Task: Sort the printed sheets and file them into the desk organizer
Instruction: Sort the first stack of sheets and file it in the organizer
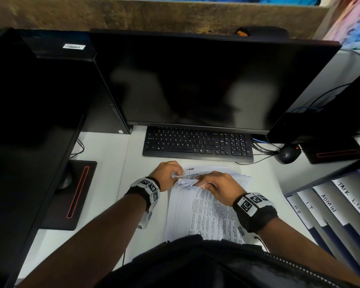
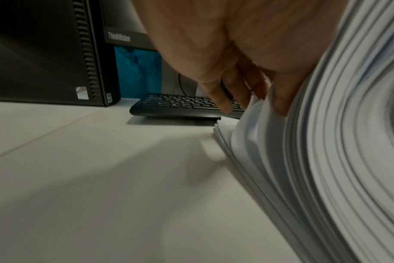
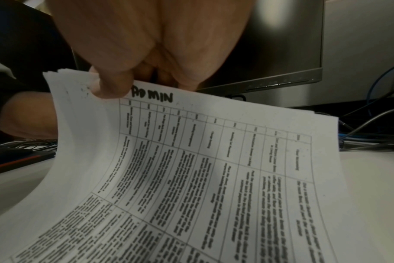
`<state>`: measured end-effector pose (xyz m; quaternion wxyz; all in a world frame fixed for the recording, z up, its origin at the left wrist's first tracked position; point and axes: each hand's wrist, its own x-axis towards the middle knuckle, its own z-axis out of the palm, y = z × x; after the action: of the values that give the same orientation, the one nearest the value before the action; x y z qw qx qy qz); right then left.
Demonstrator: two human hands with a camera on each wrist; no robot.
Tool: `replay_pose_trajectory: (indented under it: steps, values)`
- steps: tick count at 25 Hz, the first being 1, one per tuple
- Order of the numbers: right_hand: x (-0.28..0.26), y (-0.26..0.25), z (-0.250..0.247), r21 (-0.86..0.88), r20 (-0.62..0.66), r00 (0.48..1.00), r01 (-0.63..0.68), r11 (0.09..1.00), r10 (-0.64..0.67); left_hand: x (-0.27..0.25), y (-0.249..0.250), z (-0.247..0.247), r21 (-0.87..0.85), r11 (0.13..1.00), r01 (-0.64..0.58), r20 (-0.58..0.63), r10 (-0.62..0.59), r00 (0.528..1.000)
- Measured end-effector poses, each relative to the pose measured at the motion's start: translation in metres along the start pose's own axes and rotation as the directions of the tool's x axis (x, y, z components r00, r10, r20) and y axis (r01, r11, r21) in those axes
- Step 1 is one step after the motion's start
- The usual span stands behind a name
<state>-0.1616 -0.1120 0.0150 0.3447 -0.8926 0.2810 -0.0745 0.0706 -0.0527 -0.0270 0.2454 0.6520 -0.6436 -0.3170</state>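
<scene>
A thick stack of printed sheets [image 1: 208, 213] lies on the white desk [image 1: 104, 183] in front of the keyboard. My right hand [image 1: 212, 185] grips the far edge of the upper sheets [image 3: 214, 169] and bends them up; the top one is a table page marked ADMIN [image 3: 152, 96]. My left hand [image 1: 167, 173] pinches a few sheet corners [image 2: 257, 113] at the stack's far left edge. The fanned paper edges [image 2: 340, 142] fill the right of the left wrist view. The desk organizer [image 1: 339, 206] stands at the right, with slots labelled HR, IT, ADMIN and TASK LIST.
A black keyboard [image 1: 197, 144] sits just beyond the stack under a dark monitor [image 1: 206, 80]. A second monitor [image 1: 29, 113] and a computer tower [image 2: 45, 53] stand at the left. A mouse [image 1: 287, 155] and cables lie at the back right.
</scene>
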Motion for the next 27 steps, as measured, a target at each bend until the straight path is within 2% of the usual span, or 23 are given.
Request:
replay_pose_trajectory:
  steps: [4, 11, 16, 22, 27]
  values:
    - [0.0, -0.001, 0.0, 0.002, -0.009, 1.0, -0.002, 1.0, 0.002, -0.001, 0.001, 0.0, -0.058, 0.998, -0.018, -0.043, 0.016, 0.999]
    - [-0.001, 0.003, 0.001, 0.009, -0.015, 1.0, 0.022, 1.0, -0.022, 0.001, 0.001, 0.004, -0.202, 0.977, 0.071, -0.019, -0.076, 0.997]
    - [-0.001, 0.004, 0.003, 0.029, -0.024, 0.999, 0.029, 0.999, -0.029, -0.002, -0.003, 0.006, -0.141, 0.988, 0.06, 0.013, -0.058, 0.998]
    - [-0.003, 0.007, 0.004, 0.03, -0.06, 0.997, 0.042, 0.999, -0.04, -0.004, 0.01, -0.001, -0.163, 0.984, 0.076, 0.007, -0.076, 0.997]
    - [-0.005, 0.006, 0.008, 0.036, -0.1, 0.989, 0.11, 0.993, -0.106, -0.004, 0.013, 0.0, -0.153, 0.985, 0.085, 0.023, -0.083, 0.996]
